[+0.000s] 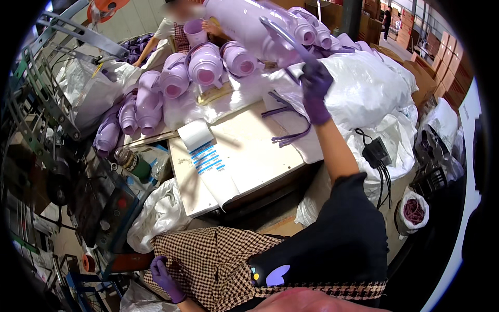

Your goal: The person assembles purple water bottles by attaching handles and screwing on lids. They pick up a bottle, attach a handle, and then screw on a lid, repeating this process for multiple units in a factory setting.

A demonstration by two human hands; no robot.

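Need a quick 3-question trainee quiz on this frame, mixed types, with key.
1. True or false: the right hand is raised over the white bags, gripping a clear strip.
2. Where is the left hand? A) on the table B) low beside the checked skirt C) on a jug
3. Fill in: the jugs piled behind the table are ___ in colour.

Key: 1 true; 2 B; 3 lilac.

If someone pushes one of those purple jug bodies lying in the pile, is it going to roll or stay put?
Probably roll. The purple jug bodies look rounded and lie on their sides against each other, so nudging one may shift its neighbours. They look like hollow, open-mouthed plastic, so likely light for their size. The heap reaches the white tabletop, so a loose one could tumble onto it.
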